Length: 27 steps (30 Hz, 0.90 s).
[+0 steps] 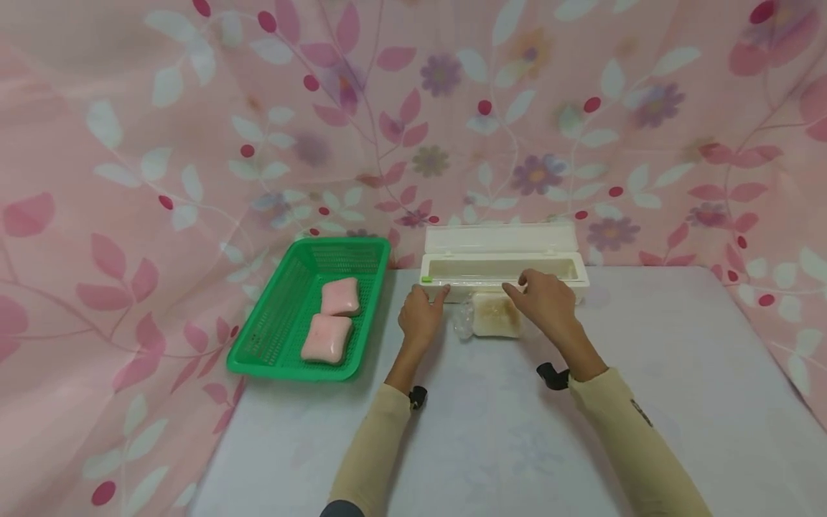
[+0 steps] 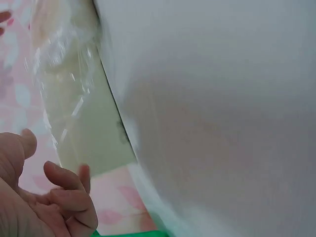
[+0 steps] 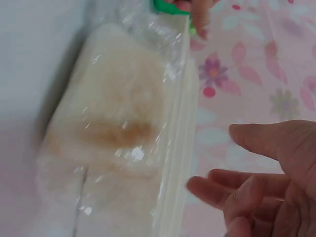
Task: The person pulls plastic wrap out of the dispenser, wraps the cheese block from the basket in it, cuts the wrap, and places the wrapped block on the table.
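Note:
A long white cling film box [image 1: 504, 292] lies at the back of the table, its lid [image 1: 500, 238] raised. In front of it sits a pale, brown-patched piece like a slice of toast [image 1: 496, 316], and clear film [image 3: 148, 74] covers it in the right wrist view. My left hand [image 1: 420, 317] is by the box's left front corner, fingers loosely bent, thumb apart, gripping nothing that shows. Over the box's right front, beside the toast-like piece, is my right hand [image 1: 548, 305]; a gap shows between its thumb and fingers in the right wrist view.
To the left stands a green plastic basket [image 1: 258, 359] with two pink, pillow-shaped pieces [image 1: 326, 339] in it. A white cloth covers the table [image 1: 478, 445]. Pink floral fabric [image 1: 362, 108] hangs behind and at the sides.

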Each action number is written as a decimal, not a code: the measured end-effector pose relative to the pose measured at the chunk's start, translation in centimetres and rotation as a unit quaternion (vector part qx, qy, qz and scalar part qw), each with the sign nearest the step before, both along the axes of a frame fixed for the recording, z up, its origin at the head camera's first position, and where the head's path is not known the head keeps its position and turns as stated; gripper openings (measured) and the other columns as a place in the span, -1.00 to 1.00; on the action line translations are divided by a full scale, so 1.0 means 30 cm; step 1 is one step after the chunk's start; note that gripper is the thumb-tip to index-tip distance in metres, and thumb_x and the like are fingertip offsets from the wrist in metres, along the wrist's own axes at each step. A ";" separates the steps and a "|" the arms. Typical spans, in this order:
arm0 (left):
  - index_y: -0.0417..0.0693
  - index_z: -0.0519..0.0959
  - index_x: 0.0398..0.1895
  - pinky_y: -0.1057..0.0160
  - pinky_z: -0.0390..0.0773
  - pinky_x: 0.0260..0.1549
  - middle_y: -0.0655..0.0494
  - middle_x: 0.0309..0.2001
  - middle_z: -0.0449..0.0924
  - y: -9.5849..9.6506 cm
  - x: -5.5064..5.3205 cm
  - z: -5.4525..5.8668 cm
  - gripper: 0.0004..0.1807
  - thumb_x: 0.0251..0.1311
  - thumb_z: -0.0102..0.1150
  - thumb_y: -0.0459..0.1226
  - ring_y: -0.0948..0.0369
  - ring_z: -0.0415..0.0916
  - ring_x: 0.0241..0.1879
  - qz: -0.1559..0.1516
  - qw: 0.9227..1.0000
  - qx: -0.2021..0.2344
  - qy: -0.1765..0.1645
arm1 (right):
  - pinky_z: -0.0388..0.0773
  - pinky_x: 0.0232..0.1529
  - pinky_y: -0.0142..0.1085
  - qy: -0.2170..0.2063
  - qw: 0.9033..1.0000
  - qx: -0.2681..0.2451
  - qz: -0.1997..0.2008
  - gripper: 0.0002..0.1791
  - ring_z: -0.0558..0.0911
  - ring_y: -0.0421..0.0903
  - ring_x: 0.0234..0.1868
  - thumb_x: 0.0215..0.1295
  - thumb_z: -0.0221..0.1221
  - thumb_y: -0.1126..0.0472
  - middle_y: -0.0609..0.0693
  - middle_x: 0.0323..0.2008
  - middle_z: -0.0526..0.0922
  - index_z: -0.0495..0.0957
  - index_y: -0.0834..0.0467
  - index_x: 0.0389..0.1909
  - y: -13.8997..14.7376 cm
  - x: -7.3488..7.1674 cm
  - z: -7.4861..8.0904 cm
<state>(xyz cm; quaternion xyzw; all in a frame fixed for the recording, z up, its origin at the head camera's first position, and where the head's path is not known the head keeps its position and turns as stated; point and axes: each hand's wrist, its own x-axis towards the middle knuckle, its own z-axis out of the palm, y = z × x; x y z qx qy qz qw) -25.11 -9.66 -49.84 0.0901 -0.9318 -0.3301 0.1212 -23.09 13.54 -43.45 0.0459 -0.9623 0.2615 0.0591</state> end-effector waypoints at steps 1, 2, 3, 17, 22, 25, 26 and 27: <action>-0.12 0.42 -0.31 0.10 0.40 -0.53 0.04 -0.45 0.46 -0.008 -0.008 -0.001 -0.40 0.22 0.12 0.27 0.08 0.44 -0.50 0.009 1.000 0.006 -0.001 | 0.44 -0.59 -0.17 0.015 1.000 -0.001 0.009 -0.54 0.58 0.02 -0.52 0.34 0.18 -0.12 0.10 -0.43 0.68 0.60 0.26 -0.17 -0.023 -0.014 0.013; -0.15 0.42 -0.23 0.08 0.43 -0.50 0.02 -0.39 0.47 -0.016 -0.016 -0.004 -0.36 0.19 0.15 0.28 0.06 0.47 -0.45 0.014 1.000 0.012 -0.005 | 0.47 -0.56 -0.16 0.026 0.999 0.000 0.022 -0.55 0.61 0.02 -0.48 0.34 0.20 -0.10 0.10 -0.40 0.70 0.61 0.25 -0.14 -0.047 -0.031 0.022; -0.17 0.42 -0.17 0.05 0.46 -0.46 -0.01 -0.34 0.49 -0.021 -0.027 -0.005 -0.32 0.16 0.18 0.29 0.04 0.50 -0.41 0.014 1.000 0.019 -0.010 | 0.50 -0.52 -0.15 0.037 0.999 0.000 0.036 -0.56 0.63 0.02 -0.44 0.33 0.22 -0.10 0.09 -0.36 0.71 0.62 0.23 -0.11 -0.072 -0.053 0.028; -0.07 0.42 -0.46 0.21 0.27 -0.60 0.12 -0.57 0.38 -0.080 -0.115 -0.052 -0.52 0.13 0.34 0.12 0.19 0.29 -0.57 -0.010 0.997 0.072 -0.032 | 0.52 -0.27 -0.11 0.033 0.979 -0.040 0.199 -0.54 0.57 0.04 -0.16 0.06 0.47 -0.05 0.06 -0.20 0.69 0.70 0.08 -0.05 -0.388 -0.290 -0.070; -0.03 0.36 -0.56 0.24 0.24 -0.63 0.17 -0.62 0.30 -0.096 -0.130 -0.059 -0.54 0.14 0.37 0.04 0.23 0.25 -0.59 -0.019 0.997 0.072 -0.017 | 0.49 -0.28 -0.12 0.036 0.982 -0.057 0.177 -0.71 0.58 0.03 -0.15 0.04 0.49 0.01 0.00 -0.22 0.71 0.75 0.06 -0.26 -0.427 -0.309 -0.094; -0.04 0.39 -0.57 0.23 0.27 -0.62 0.16 -0.61 0.36 -0.101 -0.138 -0.065 -0.54 0.13 0.38 0.04 0.21 0.29 -0.58 -0.015 0.998 0.062 -0.008 | 0.46 -0.37 -0.16 0.039 0.983 -0.068 0.165 -0.78 0.58 0.00 -0.23 0.03 0.49 0.03 -0.06 -0.23 0.73 0.75 0.04 -0.36 -0.438 -0.318 -0.104; -0.04 0.40 -0.57 0.23 0.28 -0.61 0.15 -0.60 0.38 -0.103 -0.141 -0.067 -0.55 0.13 0.38 0.05 0.21 0.31 -0.57 -0.014 0.998 0.054 -0.006 | 0.44 -0.40 -0.18 0.042 0.983 -0.072 0.164 -0.79 0.58 -0.02 -0.27 0.03 0.49 0.03 -0.07 -0.24 0.73 0.75 0.03 -0.38 -0.440 -0.322 -0.108; -0.05 0.42 -0.56 0.23 0.29 -0.61 0.15 -0.59 0.41 -0.104 -0.143 -0.069 -0.55 0.13 0.38 0.05 0.20 0.33 -0.56 -0.013 0.999 0.047 -0.004 | 0.42 -0.44 -0.20 0.042 0.982 -0.076 0.165 -0.80 0.56 -0.05 -0.32 0.03 0.48 0.03 -0.08 -0.25 0.73 0.75 0.03 -0.39 -0.440 -0.326 -0.112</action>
